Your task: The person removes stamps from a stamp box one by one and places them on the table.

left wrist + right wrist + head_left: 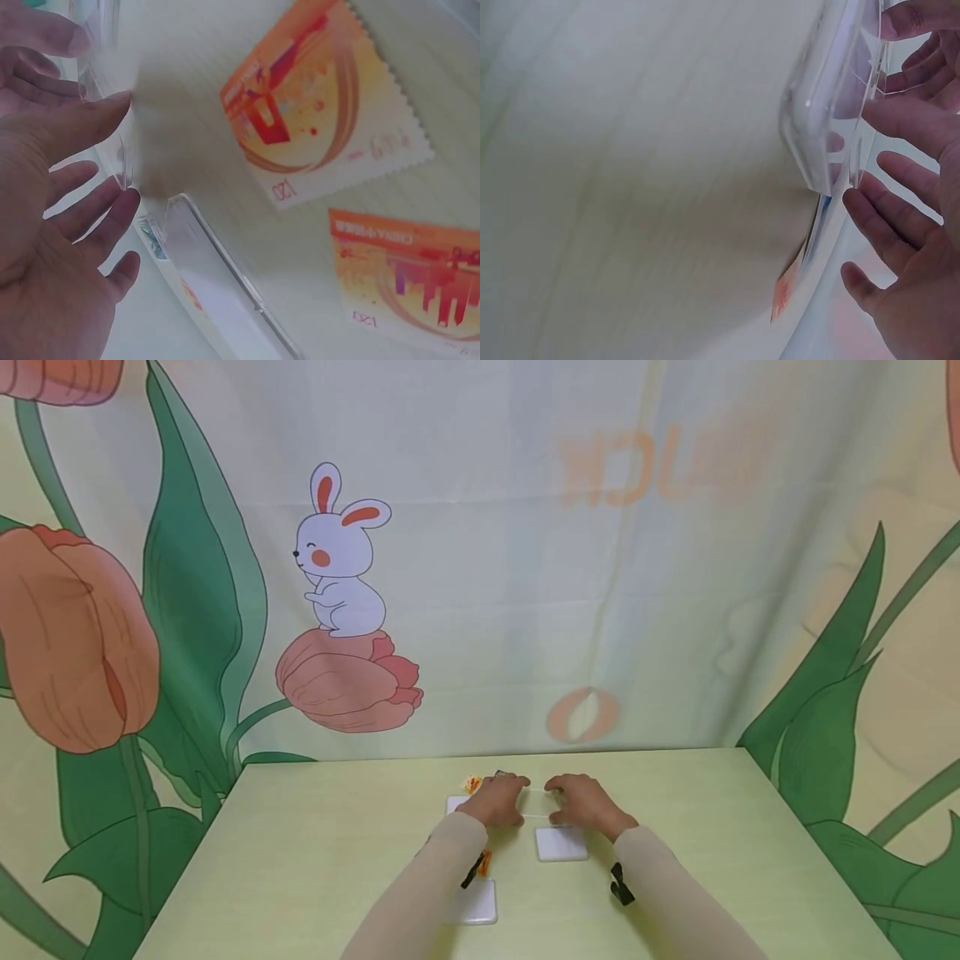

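Between my two hands is a thin clear plastic sheet or cover (536, 817), its rim faint in the head view. My left hand (497, 802) holds its left edge, thumb and fingertips at the rim (127, 161). Opposite, my right hand (588, 804) holds the right edge, thumb on one side and fingers on the other (856, 161). Close to the right hand lies a white square case (561, 844) with clear edges. Two orange and yellow postage stamps, one (322, 112) whole and one (412, 281) cut off by the frame, lie near the left hand.
Another white case (477, 903) lies by the left forearm, and a third (453, 803) is partly behind the left hand. A small dark stamp-like piece (500, 773) sits beyond that hand. A printed curtain (480, 568) hangs behind the pale table (322, 852).
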### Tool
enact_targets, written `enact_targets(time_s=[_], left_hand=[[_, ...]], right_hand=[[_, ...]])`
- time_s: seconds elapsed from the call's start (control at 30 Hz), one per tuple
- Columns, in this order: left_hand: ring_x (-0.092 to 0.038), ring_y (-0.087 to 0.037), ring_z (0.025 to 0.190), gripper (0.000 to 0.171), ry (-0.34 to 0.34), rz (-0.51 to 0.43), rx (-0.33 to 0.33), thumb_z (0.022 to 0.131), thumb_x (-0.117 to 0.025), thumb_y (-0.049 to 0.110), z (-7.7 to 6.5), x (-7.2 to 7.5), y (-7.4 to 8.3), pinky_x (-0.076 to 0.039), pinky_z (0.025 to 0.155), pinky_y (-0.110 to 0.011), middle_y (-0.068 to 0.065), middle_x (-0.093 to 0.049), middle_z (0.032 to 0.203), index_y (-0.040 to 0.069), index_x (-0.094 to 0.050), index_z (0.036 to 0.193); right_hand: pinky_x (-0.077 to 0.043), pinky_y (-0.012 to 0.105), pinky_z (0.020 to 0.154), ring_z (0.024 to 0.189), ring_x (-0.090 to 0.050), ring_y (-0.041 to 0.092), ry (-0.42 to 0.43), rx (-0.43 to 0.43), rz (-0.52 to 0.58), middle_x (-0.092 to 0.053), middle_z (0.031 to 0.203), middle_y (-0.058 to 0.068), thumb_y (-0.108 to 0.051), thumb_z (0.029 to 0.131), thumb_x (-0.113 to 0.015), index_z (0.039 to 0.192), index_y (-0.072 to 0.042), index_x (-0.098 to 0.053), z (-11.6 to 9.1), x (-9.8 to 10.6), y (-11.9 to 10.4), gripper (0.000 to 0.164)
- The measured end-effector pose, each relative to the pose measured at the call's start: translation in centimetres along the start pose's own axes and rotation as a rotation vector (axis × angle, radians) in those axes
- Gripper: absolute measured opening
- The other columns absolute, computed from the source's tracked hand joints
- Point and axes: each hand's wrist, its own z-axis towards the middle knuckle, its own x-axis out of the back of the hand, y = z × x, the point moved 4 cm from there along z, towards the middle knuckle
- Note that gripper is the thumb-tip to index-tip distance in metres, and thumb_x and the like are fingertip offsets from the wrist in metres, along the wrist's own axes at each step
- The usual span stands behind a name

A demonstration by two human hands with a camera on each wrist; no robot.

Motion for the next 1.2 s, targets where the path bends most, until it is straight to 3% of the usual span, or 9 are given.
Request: enact_targets(time_s=[0.27,0.43,0.67,0.97,1.2], left_hand=[[-0.057,-0.025,0.117,0.062,0.016,0.020,0.000,0.078,-0.083,0.024,-0.1,0.2,0.0,-0.046,0.102,-0.041,-0.008,-0.061,0.126,0.010,-0.058,0.133],[-0.058,-0.026,0.115,0.061,0.018,-0.017,-0.013,0.078,-0.083,0.024,-0.3,0.4,-0.2,-0.049,0.099,-0.040,-0.009,-0.060,0.126,0.009,-0.059,0.132],[-0.057,-0.027,0.118,0.063,0.016,-0.150,-0.013,0.078,-0.084,0.023,-1.4,1.1,-0.3,-0.049,0.101,-0.040,-0.010,-0.057,0.129,0.008,-0.057,0.133],[-0.057,-0.024,0.114,0.063,0.055,-0.220,-0.060,0.079,-0.083,0.025,-3.1,1.8,-1.3,-0.051,0.096,-0.038,-0.008,-0.056,0.126,0.007,-0.056,0.133],[-0.059,-0.026,0.114,0.063,0.090,-0.254,-0.070,0.078,-0.083,0.025,-4.7,2.1,-1.8,-0.046,0.100,-0.047,-0.009,-0.052,0.135,0.008,-0.056,0.132]], right_hand=[[-0.051,0.046,0.094,0.106,-0.064,0.030,0.000,-0.003,0.038,-0.069,0.117,0.013,-0.019,0.072,-0.086,0.120,-0.007,-0.067,-0.4,0.6,-0.3,0.053],[-0.051,0.045,0.095,0.109,-0.063,0.029,0.002,0.017,0.052,-0.067,0.120,0.011,-0.018,0.073,-0.085,0.120,-0.007,-0.066,-0.6,0.6,-0.2,0.052],[-0.052,0.045,0.094,0.113,-0.061,0.030,0.011,0.078,0.048,-0.061,0.127,0.010,-0.022,0.077,-0.083,0.125,-0.006,-0.063,-1.3,0.6,-0.5,0.054],[-0.047,0.047,0.103,0.123,-0.055,0.031,0.036,0.145,0.037,-0.058,0.132,0.009,-0.031,0.077,-0.084,0.129,-0.008,-0.061,-1.6,1.0,-1.6,0.062],[-0.050,0.046,0.099,0.118,-0.058,0.029,0.035,0.141,0.083,-0.058,0.129,0.008,-0.030,0.077,-0.084,0.131,-0.007,-0.059,-1.9,0.9,-2.7,0.064]])
